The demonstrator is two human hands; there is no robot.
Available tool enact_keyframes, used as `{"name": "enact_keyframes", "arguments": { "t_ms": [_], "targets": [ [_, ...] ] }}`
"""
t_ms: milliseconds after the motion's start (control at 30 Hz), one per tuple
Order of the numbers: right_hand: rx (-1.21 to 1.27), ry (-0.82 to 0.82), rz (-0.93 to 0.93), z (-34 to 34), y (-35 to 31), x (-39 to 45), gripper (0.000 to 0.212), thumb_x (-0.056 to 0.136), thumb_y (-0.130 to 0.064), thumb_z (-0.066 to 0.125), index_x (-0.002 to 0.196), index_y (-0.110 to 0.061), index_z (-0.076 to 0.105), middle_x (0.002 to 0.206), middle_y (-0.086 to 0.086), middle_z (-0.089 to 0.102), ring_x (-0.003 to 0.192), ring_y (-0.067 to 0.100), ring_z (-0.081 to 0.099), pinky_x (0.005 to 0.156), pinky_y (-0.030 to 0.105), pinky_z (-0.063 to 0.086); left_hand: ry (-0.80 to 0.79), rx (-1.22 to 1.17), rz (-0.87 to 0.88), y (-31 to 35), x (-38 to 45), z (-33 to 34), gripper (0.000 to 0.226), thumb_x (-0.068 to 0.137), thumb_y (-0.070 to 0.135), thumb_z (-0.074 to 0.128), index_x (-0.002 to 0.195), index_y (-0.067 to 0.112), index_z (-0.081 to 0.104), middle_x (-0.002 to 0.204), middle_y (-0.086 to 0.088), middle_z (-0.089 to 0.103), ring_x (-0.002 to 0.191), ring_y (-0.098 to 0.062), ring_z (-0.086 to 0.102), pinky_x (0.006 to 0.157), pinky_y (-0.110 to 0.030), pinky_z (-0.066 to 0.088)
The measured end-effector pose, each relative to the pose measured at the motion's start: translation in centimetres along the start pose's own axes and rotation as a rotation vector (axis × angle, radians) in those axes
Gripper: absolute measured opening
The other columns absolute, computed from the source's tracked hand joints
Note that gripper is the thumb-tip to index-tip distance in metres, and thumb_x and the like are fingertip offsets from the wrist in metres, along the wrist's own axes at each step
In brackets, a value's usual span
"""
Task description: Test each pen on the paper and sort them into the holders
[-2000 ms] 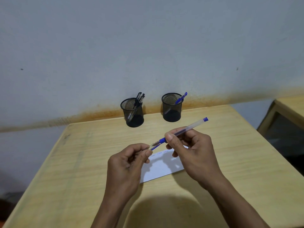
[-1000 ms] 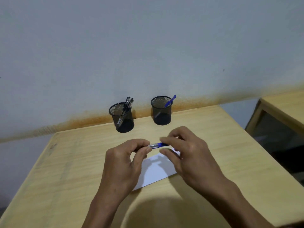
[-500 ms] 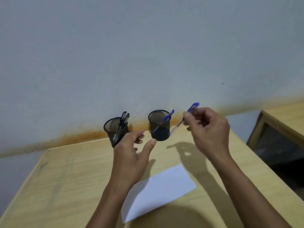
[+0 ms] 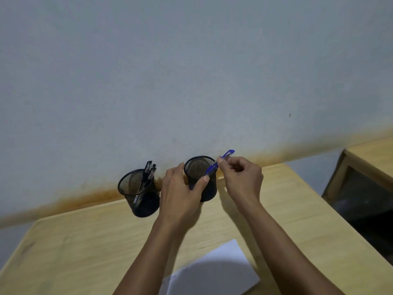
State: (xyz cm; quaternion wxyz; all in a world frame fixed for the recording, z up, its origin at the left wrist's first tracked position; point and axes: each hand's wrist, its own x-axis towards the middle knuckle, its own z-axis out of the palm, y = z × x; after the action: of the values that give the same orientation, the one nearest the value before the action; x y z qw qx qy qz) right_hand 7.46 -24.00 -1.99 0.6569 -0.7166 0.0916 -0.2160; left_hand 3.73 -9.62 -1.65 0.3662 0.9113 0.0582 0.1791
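The blue pen (image 4: 219, 165) is pinched near its upper end between the thumb and fingertips of the right hand (image 4: 242, 179), and its lower end is already dipped past the rim of the right-hand mesh holder (image 4: 209, 191). That holder is steadied by the left hand (image 4: 180, 192), which is curled round its near side with the thumb laid across the front wall.

The step in hand is judged to be the dropping of a tested pen into its holder. It would be done well if the pen were lowered until its tip is well down inside the cup before the pinch is let go, so that it slides against the far wall rather than bouncing out. The steadying grip should be kept until the pen has settled, since a light mesh cup is likely to tip or skid under a sideways knock.

Just to the left of the left hand, the other mesh holder (image 4: 139, 193) is seen with several black pens (image 4: 147, 173) leaning against its right rim. Whether a second blue pen already stands in the right-hand holder cannot be told, because hands and pen cover that side. The sheet of paper (image 4: 212, 271) lies below both forearms, near the table's (image 4: 74, 241) front edge.
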Motion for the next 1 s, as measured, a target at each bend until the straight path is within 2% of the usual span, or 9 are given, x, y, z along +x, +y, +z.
{"name": "enact_keyframes", "arguments": {
  "t_ms": [100, 300, 733, 867, 1000],
  "targets": [
    [-0.017, -0.017, 0.014, 0.7, 0.6, -0.1, 0.018, 0.08, -0.03, 0.082, 0.072, -0.016, 0.074, 0.06, -0.008, 0.067, 0.05, -0.008, 0.057, 0.054, 0.005, 0.042, -0.006, -0.029, 0.023, 0.2, 0.0, 0.1, 0.056, 0.083, 0.043, 0.072, 0.13, 0.02, 0.053, 0.105, 0.011, 0.043, 0.118, -0.02, 0.051, 0.086, -0.024, 0.033],
    [0.002, -0.02, 0.05, 1.4, 0.7, 0.0, 0.015, 0.081, -0.033, 0.082, 0.08, -0.019, 0.076, 0.064, -0.01, 0.068, 0.056, -0.005, 0.06, 0.054, 0.003, 0.044, 0.007, -0.075, 0.028, -0.3, 0.1, 0.4, 0.058, 0.083, 0.044, 0.072, 0.133, 0.022, 0.051, 0.106, 0.014, 0.041, 0.102, -0.004, 0.041, 0.086, -0.023, 0.031],
    [-0.018, -0.016, 0.077, 1.7, 0.6, 0.0, 0.016, 0.081, -0.033, 0.082, 0.083, -0.018, 0.077, 0.069, -0.008, 0.07, 0.065, -0.001, 0.063, 0.053, 0.001, 0.043, 0.013, -0.103, 0.043, -0.5, 0.1, 0.4, 0.058, 0.083, 0.044, 0.072, 0.133, 0.025, 0.051, 0.105, 0.013, 0.043, 0.102, -0.004, 0.043, 0.087, -0.021, 0.033],
    [0.008, -0.018, 0.092, 1.3, 0.3, -0.2, 0.019, 0.08, -0.033, 0.083, 0.087, -0.016, 0.077, 0.071, -0.007, 0.071, 0.065, -0.002, 0.064, 0.053, 0.0, 0.042, 0.004, -0.099, 0.037, -0.4, 0.1, 0.2, 0.055, 0.083, 0.043, 0.072, 0.131, 0.025, 0.052, 0.105, 0.012, 0.044, 0.109, -0.011, 0.049, 0.086, -0.022, 0.034],
    [-0.004, -0.041, 0.082, 0.7, -0.1, -0.4, 0.026, 0.08, -0.036, 0.083, 0.094, -0.015, 0.077, 0.079, -0.005, 0.074, 0.071, -0.004, 0.066, 0.057, 0.001, 0.045, -0.001, -0.09, 0.034, -0.3, -0.1, 0.0, 0.057, 0.084, 0.042, 0.071, 0.132, 0.018, 0.052, 0.107, 0.01, 0.048, 0.12, -0.019, 0.051, 0.088, -0.023, 0.035]
  ]
}}
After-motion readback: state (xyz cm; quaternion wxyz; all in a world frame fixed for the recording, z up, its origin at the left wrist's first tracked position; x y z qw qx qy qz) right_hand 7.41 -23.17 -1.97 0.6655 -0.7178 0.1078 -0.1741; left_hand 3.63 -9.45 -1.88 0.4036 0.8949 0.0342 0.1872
